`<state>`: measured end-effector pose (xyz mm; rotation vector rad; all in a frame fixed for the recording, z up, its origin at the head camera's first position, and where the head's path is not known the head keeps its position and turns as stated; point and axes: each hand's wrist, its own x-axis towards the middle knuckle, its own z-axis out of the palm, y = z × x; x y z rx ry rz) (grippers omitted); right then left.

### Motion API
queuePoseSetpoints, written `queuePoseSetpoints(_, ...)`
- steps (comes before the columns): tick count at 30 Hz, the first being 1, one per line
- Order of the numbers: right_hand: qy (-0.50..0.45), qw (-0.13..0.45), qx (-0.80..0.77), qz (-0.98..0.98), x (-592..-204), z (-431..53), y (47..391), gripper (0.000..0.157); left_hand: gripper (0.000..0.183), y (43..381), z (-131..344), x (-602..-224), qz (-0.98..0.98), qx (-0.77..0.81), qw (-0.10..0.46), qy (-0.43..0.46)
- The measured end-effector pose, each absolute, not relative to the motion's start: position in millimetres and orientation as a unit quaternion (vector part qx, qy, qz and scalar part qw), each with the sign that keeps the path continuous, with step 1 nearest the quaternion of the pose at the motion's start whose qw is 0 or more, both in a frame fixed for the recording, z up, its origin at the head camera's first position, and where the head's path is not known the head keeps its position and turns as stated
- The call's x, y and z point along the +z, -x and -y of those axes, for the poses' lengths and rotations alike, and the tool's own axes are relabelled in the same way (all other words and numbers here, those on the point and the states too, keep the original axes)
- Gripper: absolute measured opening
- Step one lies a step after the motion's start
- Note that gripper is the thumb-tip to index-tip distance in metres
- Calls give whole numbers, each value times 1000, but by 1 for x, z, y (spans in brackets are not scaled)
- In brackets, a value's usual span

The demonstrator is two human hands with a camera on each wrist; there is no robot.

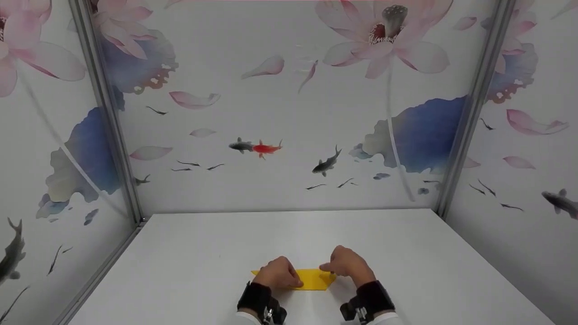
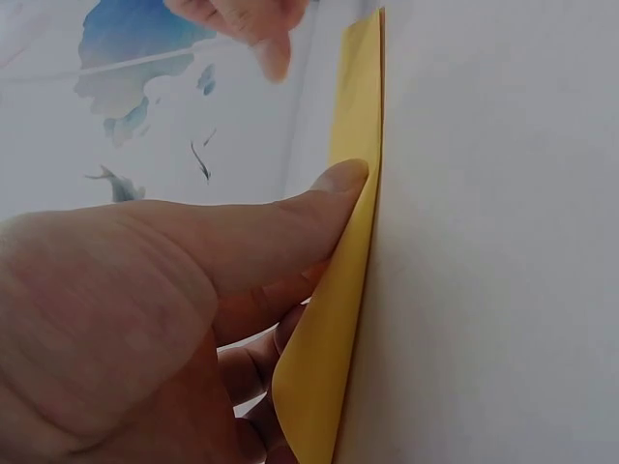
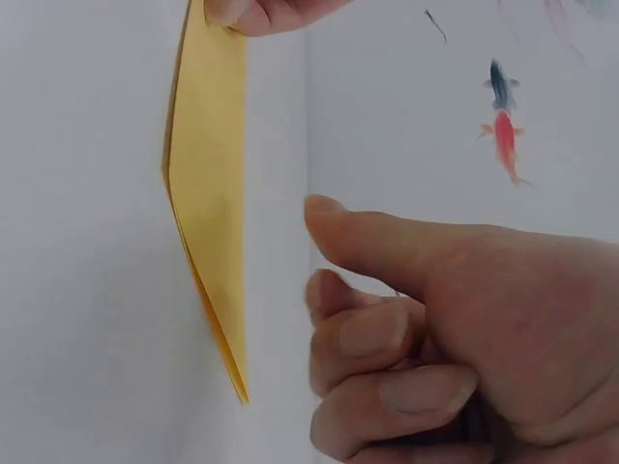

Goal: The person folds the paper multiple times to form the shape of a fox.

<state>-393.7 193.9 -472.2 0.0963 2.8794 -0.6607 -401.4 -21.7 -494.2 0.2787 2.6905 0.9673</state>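
Observation:
A folded sheet of yellow paper (image 1: 311,280) lies on the white table in front of me, its layers showing along the edge in the right wrist view. My left hand (image 1: 277,272) holds the left part of this paper (image 2: 324,358), thumb on its face and the other fingers curled at its far side. In the left wrist view, the paper's near end bends up off the table. My right hand (image 3: 426,329) is over the paper's right end in the head view. In its own wrist view it stands apart from the paper, fingers curled and nothing between them.
The white tabletop (image 1: 203,253) runs back to a printed wall panel (image 1: 253,189) with fish and lotus flowers. Similar panels close off the left and right sides. Metal posts (image 1: 110,113) stand at the back corners. Both wrists wear black straps (image 1: 375,295) with small devices.

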Motion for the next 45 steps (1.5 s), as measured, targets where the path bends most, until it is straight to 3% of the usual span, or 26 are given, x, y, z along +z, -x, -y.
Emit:
queuePoseSetpoints(8, 2, 126, -249, -960, -488, -172, 393, 29, 15, 403, 23, -495, -927, 338, 138, -88)
queuePoseSetpoints(23, -11, 135, -213, -968, -505, -171, 415, 36, 13, 403, 25, -495, -929, 334, 121, -105)
queuePoseSetpoints(35, -30, 133, -221, -966, -485, -164, 390, 39, 16, 408, 32, -499, -933, 326, 111, -108)
queuePoseSetpoints(45, -24, 125, -226, -966, -484, -165, 388, 38, 17, 400, 41, -489, -947, 302, 88, -62)
